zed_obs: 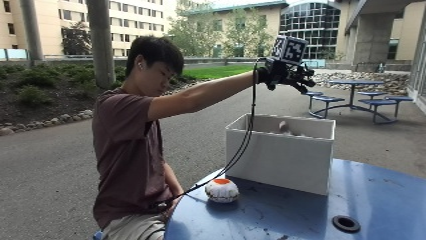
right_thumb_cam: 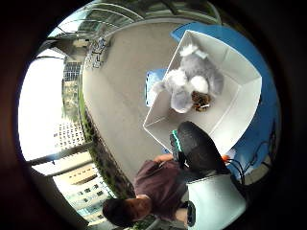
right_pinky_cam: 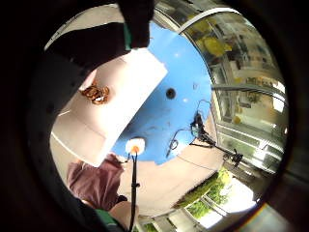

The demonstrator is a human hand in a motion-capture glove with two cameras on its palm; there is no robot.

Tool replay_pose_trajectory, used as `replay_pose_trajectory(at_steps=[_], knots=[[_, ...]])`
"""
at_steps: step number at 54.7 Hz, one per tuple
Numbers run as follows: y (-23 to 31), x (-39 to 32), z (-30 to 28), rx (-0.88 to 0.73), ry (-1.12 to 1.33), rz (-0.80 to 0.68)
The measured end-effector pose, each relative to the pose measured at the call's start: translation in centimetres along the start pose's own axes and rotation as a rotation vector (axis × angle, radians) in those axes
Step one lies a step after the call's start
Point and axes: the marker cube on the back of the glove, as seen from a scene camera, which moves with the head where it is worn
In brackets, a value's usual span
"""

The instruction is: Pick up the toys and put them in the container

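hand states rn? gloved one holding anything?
Right hand: above the box, holds nothing visible; fingers open or curled cannot be told.
Left hand: not in view.

Container (zed_obs: pixel 279 159) wall hides most of plush toy (zed_obs: pixel 285 127).

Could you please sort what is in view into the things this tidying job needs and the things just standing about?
Part of the job:
- white rectangular container
- grey and white plush toy inside it
- small brown toy inside it
- round white and orange toy on the table
- black-gloved right hand

Just lying about:
- round blue table
- blue picnic table with seats behind
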Motion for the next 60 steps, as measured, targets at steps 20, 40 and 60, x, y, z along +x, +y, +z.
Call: replay_pose_trajectory(at_steps=[20,40,60], knots=[[10.5,10.6,-1.7,0.028,0.039,0.150],[20.1,18.1,22.9,-0.179,0.101,0.018],[17.9,15.2,39.6,0.025,-0.010,-0.007]])
